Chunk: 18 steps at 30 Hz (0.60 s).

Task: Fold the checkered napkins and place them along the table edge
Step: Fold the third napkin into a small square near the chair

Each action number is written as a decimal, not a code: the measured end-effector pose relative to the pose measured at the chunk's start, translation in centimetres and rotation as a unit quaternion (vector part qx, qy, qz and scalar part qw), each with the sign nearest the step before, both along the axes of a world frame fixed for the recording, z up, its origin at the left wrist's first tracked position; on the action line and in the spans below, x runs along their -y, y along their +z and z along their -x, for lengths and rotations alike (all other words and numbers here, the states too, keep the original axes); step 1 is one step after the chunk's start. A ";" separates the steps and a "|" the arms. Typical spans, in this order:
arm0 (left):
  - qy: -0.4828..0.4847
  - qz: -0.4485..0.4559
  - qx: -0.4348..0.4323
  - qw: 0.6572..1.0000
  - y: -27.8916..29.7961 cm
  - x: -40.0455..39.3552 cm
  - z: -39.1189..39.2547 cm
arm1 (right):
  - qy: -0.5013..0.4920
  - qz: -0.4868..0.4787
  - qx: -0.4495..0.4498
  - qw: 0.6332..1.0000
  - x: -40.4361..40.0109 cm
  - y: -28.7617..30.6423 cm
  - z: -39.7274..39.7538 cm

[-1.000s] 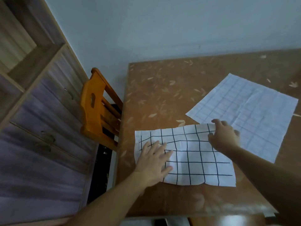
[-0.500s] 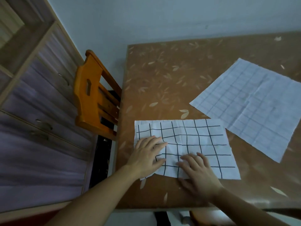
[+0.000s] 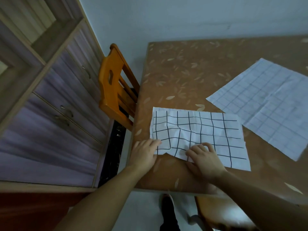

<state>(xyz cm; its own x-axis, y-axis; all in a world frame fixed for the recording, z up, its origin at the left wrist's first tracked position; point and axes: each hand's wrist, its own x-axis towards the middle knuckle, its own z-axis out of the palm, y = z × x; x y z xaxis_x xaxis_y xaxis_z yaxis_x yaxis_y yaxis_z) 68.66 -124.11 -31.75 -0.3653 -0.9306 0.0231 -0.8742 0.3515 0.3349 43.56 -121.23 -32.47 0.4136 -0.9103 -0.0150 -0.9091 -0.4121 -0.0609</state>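
A white napkin with bold black checks (image 3: 200,130), folded into a rectangle, lies near the table's front-left corner. My left hand (image 3: 144,153) grips its near-left corner, which is lifted slightly off the table. My right hand (image 3: 205,160) pinches the napkin's near edge toward the middle, fingers curled on the cloth. The cloth between the hands is rumpled. A second napkin (image 3: 266,104) with faint grey checks lies flat and unfolded at the right, apart from both hands.
The brown table (image 3: 191,72) with a leaf pattern has its left edge beside an orange wooden chair (image 3: 115,90). A wooden cabinet with drawers (image 3: 50,105) stands at the left. Another chair seat (image 3: 220,212) and a shoe (image 3: 167,202) show below the front edge.
My left hand slid from flat on the napkin to its near-left corner. My right hand moved from the far edge to the near edge and now pinches it; the edge lifts.
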 end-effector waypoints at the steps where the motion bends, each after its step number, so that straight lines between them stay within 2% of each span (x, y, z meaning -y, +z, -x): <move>1: 0.011 0.004 -0.014 1.000 0.2 0.4 0.2 | -0.003 -0.001 -0.002 1.000 0.1 0.1 -0.1; 6: -0.001 0.051 -0.033 0.998 1.6 1.2 0.6 | 0.005 0.048 -0.016 0.999 1.1 0.9 -0.8; 10: -0.035 0.094 -0.016 0.995 2.5 1.9 -1.1 | 0.013 0.093 -0.019 0.995 1.9 2.1 0.2; 14: -0.075 0.152 0.014 0.985 3.2 2.9 -2.5 | 0.047 0.091 -0.039 0.994 2.4 3.5 1.9; 18: -0.093 0.154 0.047 0.983 3.6 2.8 -2.4 | 0.068 0.101 -0.033 0.992 2.4 4.1 2.0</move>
<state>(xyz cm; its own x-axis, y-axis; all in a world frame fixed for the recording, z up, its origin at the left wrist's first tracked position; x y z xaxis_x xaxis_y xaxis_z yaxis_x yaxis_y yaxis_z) 71.08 -126.95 -28.11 -0.5425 -0.8017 0.2511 -0.8070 0.5803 0.1092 41.58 -123.61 -28.32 0.5366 -0.8336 0.1312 -0.8438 -0.5285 0.0932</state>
